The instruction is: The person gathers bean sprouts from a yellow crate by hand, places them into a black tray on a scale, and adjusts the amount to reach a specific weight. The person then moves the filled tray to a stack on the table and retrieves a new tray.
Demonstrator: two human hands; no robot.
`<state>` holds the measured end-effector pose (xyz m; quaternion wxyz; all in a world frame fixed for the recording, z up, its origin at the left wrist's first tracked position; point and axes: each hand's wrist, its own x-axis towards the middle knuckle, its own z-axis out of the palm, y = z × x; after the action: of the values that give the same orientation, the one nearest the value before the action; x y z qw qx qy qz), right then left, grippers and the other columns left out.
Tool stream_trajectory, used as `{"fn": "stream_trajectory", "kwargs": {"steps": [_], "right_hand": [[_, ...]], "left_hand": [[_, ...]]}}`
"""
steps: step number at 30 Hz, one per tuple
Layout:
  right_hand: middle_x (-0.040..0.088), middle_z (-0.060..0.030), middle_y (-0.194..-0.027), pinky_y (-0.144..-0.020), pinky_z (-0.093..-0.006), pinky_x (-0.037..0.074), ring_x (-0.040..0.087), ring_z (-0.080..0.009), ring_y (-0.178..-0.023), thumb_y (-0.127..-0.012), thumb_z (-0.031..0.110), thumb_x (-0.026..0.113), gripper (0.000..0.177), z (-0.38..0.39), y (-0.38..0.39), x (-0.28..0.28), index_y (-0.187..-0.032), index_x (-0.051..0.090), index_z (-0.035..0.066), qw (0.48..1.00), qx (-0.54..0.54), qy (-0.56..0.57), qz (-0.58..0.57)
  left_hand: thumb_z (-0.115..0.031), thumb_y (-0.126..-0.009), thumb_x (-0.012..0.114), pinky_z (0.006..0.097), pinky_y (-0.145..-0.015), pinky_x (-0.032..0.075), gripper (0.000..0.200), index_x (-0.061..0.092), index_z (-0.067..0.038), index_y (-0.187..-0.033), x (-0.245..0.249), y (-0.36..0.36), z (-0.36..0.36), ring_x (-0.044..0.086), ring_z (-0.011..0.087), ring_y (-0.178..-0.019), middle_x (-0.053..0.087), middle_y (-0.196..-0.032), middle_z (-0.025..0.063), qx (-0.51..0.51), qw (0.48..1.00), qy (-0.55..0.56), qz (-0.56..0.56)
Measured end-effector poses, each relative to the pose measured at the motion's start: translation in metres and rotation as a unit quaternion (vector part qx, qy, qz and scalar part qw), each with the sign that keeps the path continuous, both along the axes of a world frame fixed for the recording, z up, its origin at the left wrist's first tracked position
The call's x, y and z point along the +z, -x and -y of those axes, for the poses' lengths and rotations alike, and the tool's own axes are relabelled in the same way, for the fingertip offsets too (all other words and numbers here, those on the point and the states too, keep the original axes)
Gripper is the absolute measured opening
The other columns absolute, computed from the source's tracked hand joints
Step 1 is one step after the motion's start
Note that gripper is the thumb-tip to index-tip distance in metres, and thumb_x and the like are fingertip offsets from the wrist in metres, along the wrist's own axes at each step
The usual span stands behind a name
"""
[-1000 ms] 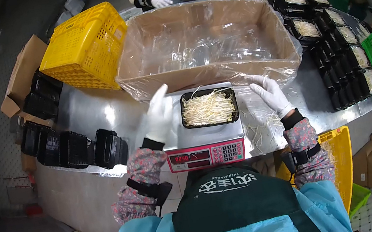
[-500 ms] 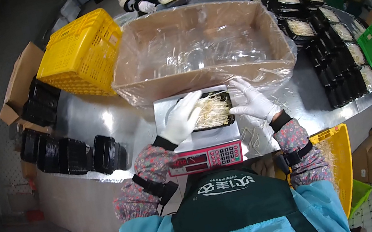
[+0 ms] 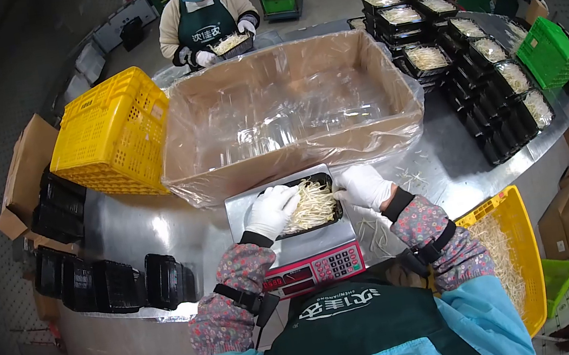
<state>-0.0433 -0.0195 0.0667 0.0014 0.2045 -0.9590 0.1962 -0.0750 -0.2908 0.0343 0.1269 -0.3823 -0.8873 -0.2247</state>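
Observation:
A black plastic tray (image 3: 321, 228) filled with white bean sprouts (image 3: 312, 204) rests on the metal pan of a red digital scale (image 3: 313, 270). My left hand (image 3: 271, 212), in a white glove, is closed over the tray's left end, its fingertips at the sprouts. At the opposite end my gloved right hand (image 3: 364, 188) pinches with thumb and fingers by the tray's rim. The fingers partly hide both tray ends. Loose sprouts (image 3: 377, 236) lie on the metal table just right of the scale.
Beyond the scale stands a carton (image 3: 240, 181) of clear plastic lids. Yellow crates (image 3: 108, 135) and black trays (image 3: 166, 280) are at left. Filled trays (image 3: 426, 57) stack up at right. A yellow basket (image 3: 526, 250) of sprouts sits beside me. A co-worker (image 3: 206, 25) holds a tray opposite.
My view has tilted up, showing more of the co-worker. Both hands have closed in on the tray; the right hand's spread fingers have drawn together at its rim.

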Motion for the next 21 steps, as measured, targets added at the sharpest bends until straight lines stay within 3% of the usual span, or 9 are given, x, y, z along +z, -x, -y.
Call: {"fn": "stream_trajectory", "kwargs": {"steps": [4, 7, 8, 12, 13, 15, 17, 18, 21], "right_hand": [[0.07, -0.0167, -0.076, -0.071, -0.0452, 0.055, 0.069, -0.0372, -0.076, -0.083, 0.03, 0.072, 0.023, -0.028, 0.004, 0.043, -0.085, 0.075, 0.007, 0.999, -0.006, 0.038, -0.026], [0.071, -0.0171, -0.081, -0.071, -0.0425, 0.055, 0.069, -0.0358, -0.078, -0.085, 0.027, 0.072, 0.021, -0.03, 0.007, 0.084, -0.089, 0.076, 0.007, 0.992, -0.006, 0.125, 0.032], [0.073, -0.0165, -0.084, -0.07, -0.0377, 0.055, 0.072, -0.0296, -0.076, -0.087, 0.023, 0.072, 0.019, -0.024, 0.005, 0.102, -0.094, 0.076, 0.006, 0.986, -0.009, 0.158, 0.049], [0.074, -0.014, -0.086, -0.071, -0.0315, 0.054, 0.07, -0.0169, -0.078, -0.089, 0.018, 0.074, 0.019, 0.021, 0.012, 0.1, -0.097, 0.075, 0.002, 0.934, -0.001, 0.349, 0.07], [0.073, -0.014, -0.086, -0.071, -0.0324, 0.054, 0.071, -0.02, -0.078, -0.088, 0.018, 0.074, 0.017, 0.033, 0.013, 0.09, -0.096, 0.075, 0.003, 0.933, -0.004, 0.354, 0.064], [0.071, -0.0144, -0.083, -0.073, -0.0359, 0.055, 0.071, -0.0268, -0.078, -0.087, 0.019, 0.072, 0.017, 0.054, 0.015, 0.054, -0.094, 0.075, 0.004, 0.95, 0.026, 0.312, -0.007], [0.071, -0.0149, -0.085, -0.077, -0.0403, 0.055, 0.069, -0.0328, -0.082, -0.087, 0.022, 0.069, 0.019, 0.06, 0.021, 0.017, -0.097, 0.074, 0.007, 0.987, 0.076, 0.11, -0.084], [0.071, -0.0145, -0.088, -0.078, -0.0425, 0.055, 0.069, -0.0342, -0.083, -0.086, 0.025, 0.069, 0.025, 0.058, 0.018, 0.009, -0.104, 0.074, 0.01, 0.996, 0.07, 0.006, -0.055], [0.071, -0.0135, -0.092, -0.079, -0.0425, 0.055, 0.069, -0.0333, -0.085, -0.085, 0.026, 0.07, 0.029, 0.038, 0.012, 0.013, -0.11, 0.073, 0.012, 0.997, 0.052, 0.063, -0.008]], "left_hand": [[-0.021, -0.091, 0.067, 0.0372, -0.088, 0.051, 0.025, 0.071, -0.009, -0.112, 0.001, 0.003, 0.0, 0.063, 0.0277, -0.098, 0.068, -0.104, 0.0075, 0.004, 0.999, 0.001, 0.046], [-0.025, -0.092, 0.067, 0.0396, -0.09, 0.051, 0.027, 0.071, -0.007, -0.112, 0.009, -0.002, -0.005, 0.063, 0.0308, -0.101, 0.069, -0.108, 0.0091, 0.043, 0.991, -0.102, 0.075], [-0.021, -0.094, 0.067, 0.0372, -0.095, 0.05, 0.028, 0.07, -0.005, -0.116, 0.016, -0.005, -0.005, 0.065, 0.0306, -0.107, 0.069, -0.113, 0.0122, 0.065, 0.979, -0.151, 0.123], [-0.007, -0.098, 0.059, 0.0326, -0.094, 0.051, 0.026, 0.068, -0.001, -0.122, -0.002, -0.004, 0.012, 0.066, 0.024, -0.107, 0.07, -0.114, 0.0139, 0.146, 0.91, -0.358, 0.151], [-0.006, -0.1, 0.055, 0.0321, -0.094, 0.052, 0.027, 0.067, 0.002, -0.123, 0.007, -0.009, 0.016, 0.067, 0.0226, -0.104, 0.07, -0.117, 0.014, 0.164, 0.895, -0.372, 0.184], [-0.006, -0.101, 0.052, 0.0312, -0.094, 0.052, 0.028, 0.065, 0.004, -0.125, -0.001, -0.012, 0.029, 0.067, 0.0201, -0.104, 0.069, -0.12, 0.0151, 0.167, 0.86, -0.429, 0.222], [-0.008, -0.103, 0.05, 0.0317, -0.096, 0.051, 0.03, 0.062, 0.005, -0.127, -0.007, -0.018, 0.04, 0.066, 0.0206, -0.108, 0.068, -0.123, 0.0157, 0.168, 0.845, -0.447, 0.241], [-0.008, -0.103, 0.049, 0.032, -0.097, 0.05, 0.031, 0.061, 0.006, -0.128, -0.009, -0.022, 0.045, 0.065, 0.0209, -0.11, 0.067, -0.124, 0.016, 0.168, 0.838, -0.455, 0.251], [-0.012, -0.104, 0.048, 0.033, -0.102, 0.047, 0.034, 0.058, 0.006, -0.132, -0.013, -0.044, 0.063, 0.063, 0.0234, -0.117, 0.066, -0.127, 0.0173, 0.171, 0.946, -0.259, 0.09]]}}
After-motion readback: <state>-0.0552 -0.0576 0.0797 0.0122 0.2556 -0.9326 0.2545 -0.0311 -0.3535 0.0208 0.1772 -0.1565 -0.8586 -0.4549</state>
